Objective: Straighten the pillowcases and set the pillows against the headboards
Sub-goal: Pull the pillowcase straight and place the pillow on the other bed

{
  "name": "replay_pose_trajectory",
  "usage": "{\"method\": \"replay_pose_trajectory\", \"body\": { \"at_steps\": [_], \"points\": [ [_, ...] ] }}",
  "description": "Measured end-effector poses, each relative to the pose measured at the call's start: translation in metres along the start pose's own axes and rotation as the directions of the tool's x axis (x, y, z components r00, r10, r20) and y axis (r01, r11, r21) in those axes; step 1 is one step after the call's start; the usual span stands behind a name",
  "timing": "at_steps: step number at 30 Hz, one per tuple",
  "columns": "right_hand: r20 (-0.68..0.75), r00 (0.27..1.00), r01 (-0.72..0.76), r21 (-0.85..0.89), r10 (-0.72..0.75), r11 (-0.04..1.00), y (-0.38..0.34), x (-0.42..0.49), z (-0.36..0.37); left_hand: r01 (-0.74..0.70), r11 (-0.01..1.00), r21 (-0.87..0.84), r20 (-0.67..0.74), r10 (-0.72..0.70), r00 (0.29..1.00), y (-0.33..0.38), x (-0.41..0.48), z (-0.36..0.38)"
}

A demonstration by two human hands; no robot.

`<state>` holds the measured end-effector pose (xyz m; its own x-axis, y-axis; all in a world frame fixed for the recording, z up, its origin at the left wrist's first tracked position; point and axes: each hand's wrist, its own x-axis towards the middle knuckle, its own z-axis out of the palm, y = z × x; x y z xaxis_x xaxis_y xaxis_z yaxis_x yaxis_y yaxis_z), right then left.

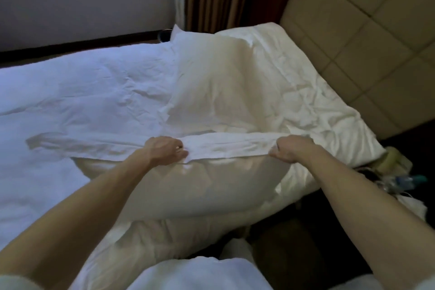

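Straightening step: my left hand (164, 150) and right hand (292, 148) each pinch the pillowcase (226, 146) hem, with the pillow (200, 186) at six o'clock. Next I should tug it flat (evenly), then lift toward the headboard (353, 30) at two o'clock.
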<state>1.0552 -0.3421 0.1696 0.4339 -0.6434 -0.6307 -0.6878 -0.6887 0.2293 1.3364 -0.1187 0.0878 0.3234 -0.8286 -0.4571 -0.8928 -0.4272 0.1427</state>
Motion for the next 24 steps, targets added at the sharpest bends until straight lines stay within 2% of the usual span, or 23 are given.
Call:
{"method": "replay_pose_trajectory", "body": {
  "at_steps": [3, 5, 7, 10, 14, 18, 21, 24],
  "points": [
    [-0.181, 0.983, -0.034, -0.021, 0.030, 0.999, 0.029, 0.000, -0.005, -0.011, 1.000, 0.023, -0.041, 0.012, 0.999, -0.002, 0.004, 0.003],
    [-0.356, 0.934, -0.058, -0.092, 0.021, 0.994, 0.039, 0.005, -0.008, -0.017, 0.999, 0.036, -0.061, 0.019, 0.998, -0.001, 0.004, 0.005],
    [-0.435, 0.900, -0.116, -0.176, 0.029, 0.978, 0.041, 0.009, -0.010, -0.006, 1.000, 0.027, -0.091, 0.008, 0.996, 0.000, 0.002, 0.006],
    [-0.330, 0.943, -0.151, -0.309, 0.043, 0.939, 0.039, 0.016, -0.008, 0.028, 0.999, -0.021, -0.104, -0.030, 0.994, -0.001, 0.001, 0.007],
    [-0.307, 0.943, -0.219, -0.283, 0.128, 0.934, 0.044, 0.016, -0.001, 0.039, 0.999, -0.029, -0.106, -0.042, 0.993, -0.002, 0.001, 0.009],
    [-0.283, 0.958, -0.167, -0.385, 0.056, 0.908, 0.056, 0.016, 0.004, 0.039, 0.999, -0.036, -0.111, -0.043, 0.993, -0.004, 0.002, 0.010],
    [-0.294, 0.954, -0.156, -0.334, 0.055, 0.930, 0.064, 0.011, 0.007, 0.045, 0.999, -0.029, -0.105, -0.048, 0.993, -0.002, 0.003, 0.010],
    [-0.363, 0.921, -0.233, -0.231, 0.139, 0.945, 0.065, 0.001, 0.009, 0.040, 0.999, -0.013, -0.095, -0.041, 0.995, 0.000, 0.003, 0.009]
  ]
}}
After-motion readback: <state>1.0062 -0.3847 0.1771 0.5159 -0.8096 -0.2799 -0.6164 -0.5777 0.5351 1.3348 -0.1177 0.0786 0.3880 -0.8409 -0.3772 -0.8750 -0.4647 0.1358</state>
